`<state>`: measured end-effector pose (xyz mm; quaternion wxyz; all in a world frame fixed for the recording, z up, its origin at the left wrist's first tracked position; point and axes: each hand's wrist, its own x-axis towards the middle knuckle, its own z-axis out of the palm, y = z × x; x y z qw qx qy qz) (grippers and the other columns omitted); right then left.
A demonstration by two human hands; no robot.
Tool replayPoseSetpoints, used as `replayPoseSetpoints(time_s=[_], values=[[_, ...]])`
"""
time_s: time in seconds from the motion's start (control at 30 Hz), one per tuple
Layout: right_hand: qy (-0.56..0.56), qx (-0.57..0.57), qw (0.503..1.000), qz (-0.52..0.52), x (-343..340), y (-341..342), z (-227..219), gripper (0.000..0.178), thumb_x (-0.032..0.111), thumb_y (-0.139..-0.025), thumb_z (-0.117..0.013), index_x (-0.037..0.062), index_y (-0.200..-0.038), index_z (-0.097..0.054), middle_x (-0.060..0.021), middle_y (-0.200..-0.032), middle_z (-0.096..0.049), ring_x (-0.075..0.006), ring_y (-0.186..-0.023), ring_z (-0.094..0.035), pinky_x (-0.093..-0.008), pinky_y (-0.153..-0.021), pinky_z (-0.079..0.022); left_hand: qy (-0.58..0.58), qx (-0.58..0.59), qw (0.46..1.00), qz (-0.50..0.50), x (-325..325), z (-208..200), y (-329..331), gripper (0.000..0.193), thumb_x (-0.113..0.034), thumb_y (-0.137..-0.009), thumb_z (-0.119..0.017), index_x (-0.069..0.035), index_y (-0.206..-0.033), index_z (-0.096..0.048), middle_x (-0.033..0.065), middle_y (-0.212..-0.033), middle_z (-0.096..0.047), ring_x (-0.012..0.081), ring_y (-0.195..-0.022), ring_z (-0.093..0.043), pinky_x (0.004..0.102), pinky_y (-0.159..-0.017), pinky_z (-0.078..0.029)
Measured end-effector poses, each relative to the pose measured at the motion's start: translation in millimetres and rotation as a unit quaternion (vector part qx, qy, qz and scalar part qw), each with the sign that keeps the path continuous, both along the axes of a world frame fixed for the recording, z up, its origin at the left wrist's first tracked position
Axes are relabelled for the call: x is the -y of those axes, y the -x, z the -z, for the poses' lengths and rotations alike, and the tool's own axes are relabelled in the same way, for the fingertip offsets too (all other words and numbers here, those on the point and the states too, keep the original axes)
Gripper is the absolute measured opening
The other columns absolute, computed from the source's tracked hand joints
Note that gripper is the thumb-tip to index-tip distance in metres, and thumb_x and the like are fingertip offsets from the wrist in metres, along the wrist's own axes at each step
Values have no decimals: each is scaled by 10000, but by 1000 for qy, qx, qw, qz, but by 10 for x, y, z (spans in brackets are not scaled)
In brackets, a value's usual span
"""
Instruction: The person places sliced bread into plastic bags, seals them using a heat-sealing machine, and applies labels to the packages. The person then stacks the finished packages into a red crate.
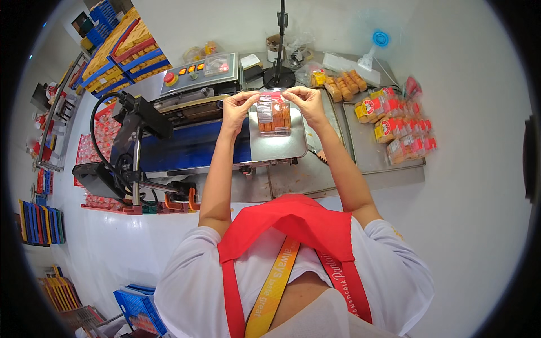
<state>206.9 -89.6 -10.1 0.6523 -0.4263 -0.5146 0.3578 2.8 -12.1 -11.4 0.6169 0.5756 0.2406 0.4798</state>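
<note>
A clear plastic bag of brown bread pieces (274, 117) with a red top edge lies over the metal plate at the end of the blue conveyor belt (194, 143). My left hand (239, 110) pinches the bag's upper left corner between thumb and fingers. At the upper right corner, my right hand (306, 104) grips the bag the same way. Both arms are stretched forward, and the bag's top edge is pulled straight between them.
A control box (200, 76) with lit buttons stands behind the belt. Several packed bread bags (394, 121) and unpacked loaves (345, 85) lie at right. A small blue fan (381, 38) and a black stand (278, 78) are at the back. A black machine head (143, 115) overhangs the belt.
</note>
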Motion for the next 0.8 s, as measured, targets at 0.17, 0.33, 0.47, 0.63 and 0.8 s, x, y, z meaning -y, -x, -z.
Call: replayPoseSetpoints(time_s=[0.17,0.33,0.47,0.63,0.8], values=[[-10,44,997,66,261,133,-101,83,73,-779,-725,2,-814,-698,-49,-795,-689,-78,-737,-607,-231,-714,-478,-30,3,1000,-9,243,-112,91,197,24,-806,-680,-25,-981,-603,91,-868,-687,108,-822,-645,228,-766,-504],[8,25,996,80,336,226,-254,284,51,-734,-757,4,-934,-561,-80,-762,-674,-101,-713,-622,-245,-659,-483,-119,-164,977,-61,344,-393,205,274,-18,-809,-684,-56,-1000,-491,90,-818,-693,114,-786,-660,236,-696,-510],[107,133,977,131,-395,74,305,218,72,-677,-781,30,-778,-592,-61,-665,-652,-105,-623,-605,-262,-583,-464,-250,-395,869,-164,-140,-173,3,184,-78,-704,-714,-45,-819,-573,98,-702,-677,177,-679,-675,292,-629,-514],[135,298,928,181,-651,118,429,116,90,-627,-764,57,-690,-672,-89,-661,-654,-224,-630,-639,-335,-621,-497,-290,-528,776,-188,-438,104,-171,116,-72,-646,-704,-73,-740,-637,103,-686,-661,273,-717,-665,389,-690,-523],[-9,564,811,159,-617,157,217,117,158,-674,-724,51,-697,-682,-119,-693,-660,-283,-727,-662,-365,-674,-522,-281,-532,778,-181,-435,100,-195,103,-57,-647,-693,-87,-744,-705,126,-726,-674,286,-731,-668,388,-723,-532]])
